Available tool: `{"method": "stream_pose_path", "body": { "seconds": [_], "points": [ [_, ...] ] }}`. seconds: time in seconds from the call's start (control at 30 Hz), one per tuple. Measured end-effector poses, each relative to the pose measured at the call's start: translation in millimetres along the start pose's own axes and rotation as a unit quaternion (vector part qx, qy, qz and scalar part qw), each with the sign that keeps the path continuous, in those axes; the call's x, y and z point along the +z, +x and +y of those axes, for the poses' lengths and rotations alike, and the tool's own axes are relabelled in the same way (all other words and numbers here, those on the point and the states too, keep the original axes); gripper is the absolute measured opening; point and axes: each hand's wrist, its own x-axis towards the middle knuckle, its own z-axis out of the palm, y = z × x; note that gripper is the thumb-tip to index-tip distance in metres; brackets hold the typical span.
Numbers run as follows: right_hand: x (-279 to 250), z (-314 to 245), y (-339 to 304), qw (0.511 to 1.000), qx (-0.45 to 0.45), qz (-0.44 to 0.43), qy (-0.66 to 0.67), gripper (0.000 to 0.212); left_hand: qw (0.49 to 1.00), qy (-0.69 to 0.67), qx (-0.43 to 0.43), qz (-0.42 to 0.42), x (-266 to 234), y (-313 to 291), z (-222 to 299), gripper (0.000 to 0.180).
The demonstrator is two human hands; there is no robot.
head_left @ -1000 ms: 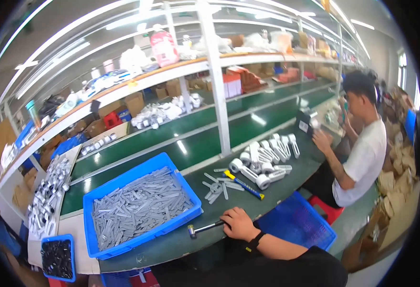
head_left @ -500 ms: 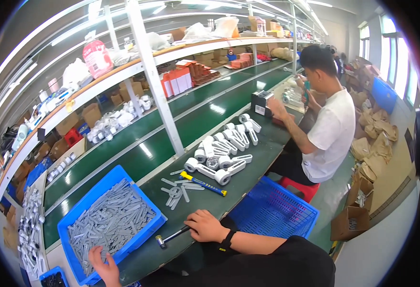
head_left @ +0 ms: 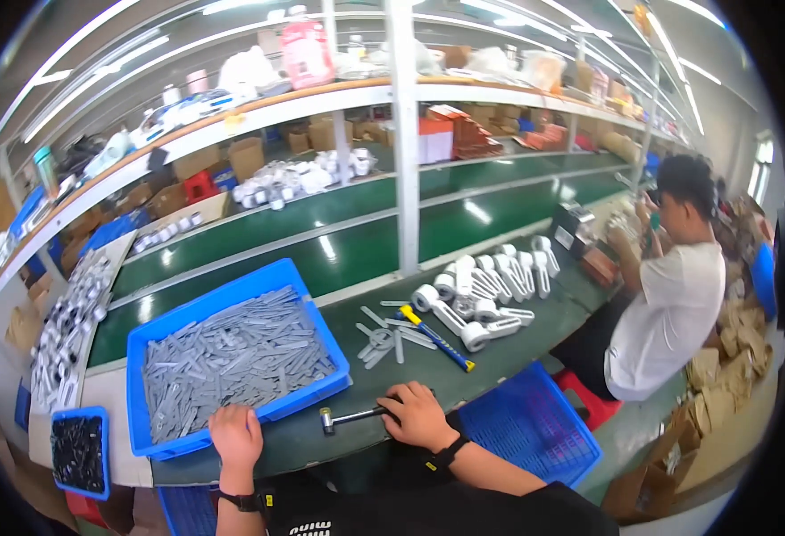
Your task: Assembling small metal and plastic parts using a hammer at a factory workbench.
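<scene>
At the near rim of a blue plastic bin, my left hand is closed over the edge, its fingers curled together. Grey flat plastic strips fill that bin in a loose heap. My right hand lies on the bench, closed round the dark handle of a small hammer. The hammer's head points left, towards the bin. Beyond it lies a blue and yellow tool, slanting next to several loose grey strips. White long-armed plastic parts with round ends are gathered farther right.
A small blue tray of black pieces sits at the left. Behind the bench run a green conveyor, a white post and a loaded shelf. A co-worker sits at right, past a blue crate.
The view has swung left, so the scene appears shifted right. My left hand has gone from spread fingers at the bin to curled fingers on its near rim. My right hand stays on the hammer.
</scene>
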Motion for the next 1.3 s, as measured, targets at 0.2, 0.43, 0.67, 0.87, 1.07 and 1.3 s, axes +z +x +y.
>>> {"method": "stream_pose_path", "body": {
  "seconds": [0.2, 0.43, 0.67, 0.87, 1.07, 1.3],
  "points": [
    [12, -7, 3, 1.0, -0.019, -0.011, 0.013, 0.032, 0.999, 0.003, -0.029, 0.025, -11, -22, -5, 0.021],
    [-2, 0, 9, 0.998, -0.018, -0.052, -0.004, 0.019, 0.999, 0.029, 0.008, 0.034, 4, -20, -11, 0.022],
    [-48, 49, 1, 0.945, 0.253, 0.16, 0.133, 0.023, 0.997, 0.07, 0.022, 0.036, 7, -15, -11, 0.028],
    [-84, 138, 13, 0.895, 0.412, 0.142, 0.096, 0.041, 0.995, 0.084, 0.007, 0.046, 14, -18, -13, 0.028],
    [-57, 171, 19, 0.963, 0.246, 0.111, -0.015, 0.068, 0.994, 0.084, 0.01, 0.067, 16, -16, -11, 0.028],
    [-62, 158, 34, 0.963, 0.243, 0.03, -0.112, 0.074, 0.996, 0.085, -0.02, 0.023, 13, -14, -10, 0.023]
  ]
}}
